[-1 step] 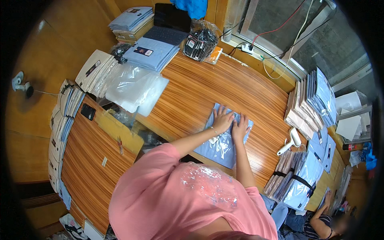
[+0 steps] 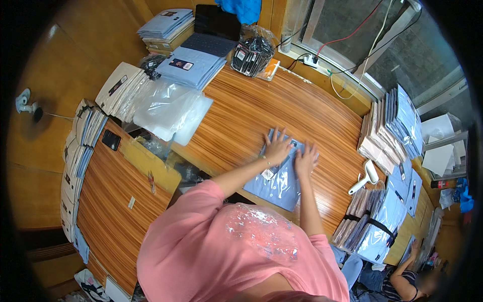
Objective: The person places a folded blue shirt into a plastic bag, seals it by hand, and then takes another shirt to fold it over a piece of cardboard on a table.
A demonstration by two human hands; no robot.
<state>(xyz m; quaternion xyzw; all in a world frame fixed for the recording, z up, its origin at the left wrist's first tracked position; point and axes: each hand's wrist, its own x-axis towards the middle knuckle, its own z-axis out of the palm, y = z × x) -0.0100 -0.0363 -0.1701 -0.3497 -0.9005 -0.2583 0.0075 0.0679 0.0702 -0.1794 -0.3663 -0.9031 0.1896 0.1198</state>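
Observation:
A folded light blue shirt in a clear plastic bag (image 2: pixel 279 187) lies flat on the wooden table, close in front of me. My left hand (image 2: pixel 277 150) rests on its upper part, fingers spread and reaching to the far edge. On the upper right part of the bag lies my right hand (image 2: pixel 305 161), its fingers apart and slightly blurred. Neither hand grips anything. Below my left hand, a dark tag with a pale label (image 2: pixel 269 172) shows through the shiny plastic.
Left on the table are clear plastic bags (image 2: pixel 173 113), stacked folded shirts (image 2: pixel 186 70) and a laptop (image 2: pixel 214 38). To the right lie a white lint roller (image 2: pixel 366 177), bundled bagged shirts (image 2: pixel 375 236) and more shirt stacks (image 2: pixel 385 133). Another person (image 2: pixel 402 282) sits at lower right.
My hands have spread a little farther apart. The right one has shifted slightly to the right, and the left one slightly left. The bagged shirt stays in place.

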